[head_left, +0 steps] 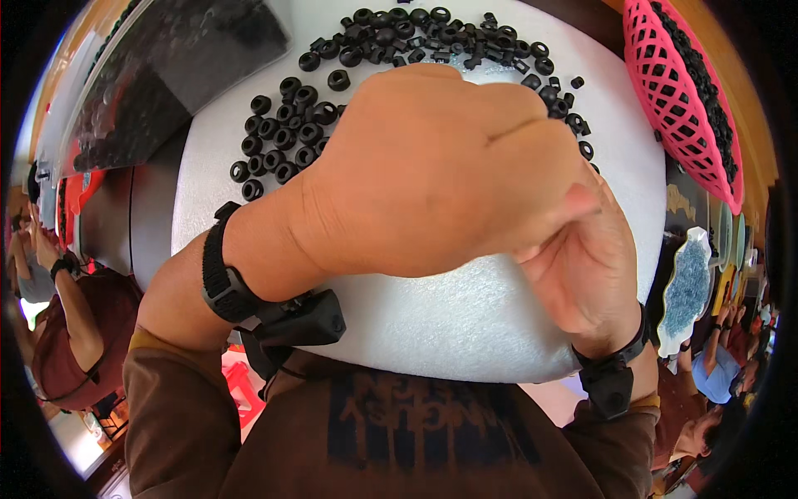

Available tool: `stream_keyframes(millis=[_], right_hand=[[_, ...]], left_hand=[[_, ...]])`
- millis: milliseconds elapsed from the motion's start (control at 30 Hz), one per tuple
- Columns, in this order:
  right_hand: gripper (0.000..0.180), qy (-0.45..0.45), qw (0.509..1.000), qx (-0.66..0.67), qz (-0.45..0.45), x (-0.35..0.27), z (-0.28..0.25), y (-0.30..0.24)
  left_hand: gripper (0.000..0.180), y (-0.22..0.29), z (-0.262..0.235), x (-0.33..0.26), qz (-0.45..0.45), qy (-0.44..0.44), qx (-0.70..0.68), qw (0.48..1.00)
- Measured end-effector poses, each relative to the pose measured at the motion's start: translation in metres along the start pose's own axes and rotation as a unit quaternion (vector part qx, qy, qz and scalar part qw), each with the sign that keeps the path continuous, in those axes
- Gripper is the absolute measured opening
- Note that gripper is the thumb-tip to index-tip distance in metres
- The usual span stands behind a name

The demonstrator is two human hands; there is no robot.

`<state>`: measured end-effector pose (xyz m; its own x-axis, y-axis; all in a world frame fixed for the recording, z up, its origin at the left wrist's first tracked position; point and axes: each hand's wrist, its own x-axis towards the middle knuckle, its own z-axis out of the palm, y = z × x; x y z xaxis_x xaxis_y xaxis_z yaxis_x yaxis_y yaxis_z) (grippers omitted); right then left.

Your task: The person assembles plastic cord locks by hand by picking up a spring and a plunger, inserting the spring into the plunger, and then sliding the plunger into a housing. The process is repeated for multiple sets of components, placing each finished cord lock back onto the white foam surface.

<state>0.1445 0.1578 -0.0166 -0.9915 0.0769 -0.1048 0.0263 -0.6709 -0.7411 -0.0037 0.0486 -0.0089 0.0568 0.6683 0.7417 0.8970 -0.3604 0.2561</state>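
My left hand (440,166) is raised over the middle of the white foam sheet (416,324), its back turned up and its fingers curled closed. My right hand (594,258) meets it from the right, palm partly showing, with its fingers bent in toward the left one. Whatever is pinched between them is hidden, and the fingertips are blurred. Beyond my left wrist lies a loose group of black rubber rings (310,134). More small black parts (482,54), some round and some short and blocky, are scattered along the far side.
A pink lattice basket (677,108) full of black parts stands at the far right. Below it sits a white tray (686,283) of small bluish-grey pieces. A clear plastic bin (158,100) is at the far left. Other people sit at both sides.
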Motion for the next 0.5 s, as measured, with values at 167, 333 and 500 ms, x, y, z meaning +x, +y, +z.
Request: stream_keyframes(millis=[167, 333, 500], right_hand=[[0.032, 0.069, 0.997, 0.02, -0.014, 0.005, 0.008, 0.003], [0.03, 0.087, 0.996, 0.032, -0.012, 0.007, 0.013, 0.001], [0.031, 0.149, 0.988, 0.039, 0.007, 0.011, 0.01, 0.001]], left_hand=[[0.012, 0.003, -0.004, 0.003, -0.072, -0.006, -0.068, 0.995], [0.021, 0.012, -0.008, 0.008, -0.307, -0.062, -0.24, 0.919], [0.027, 0.005, -0.01, 0.01, -0.42, -0.103, -0.322, 0.842]])
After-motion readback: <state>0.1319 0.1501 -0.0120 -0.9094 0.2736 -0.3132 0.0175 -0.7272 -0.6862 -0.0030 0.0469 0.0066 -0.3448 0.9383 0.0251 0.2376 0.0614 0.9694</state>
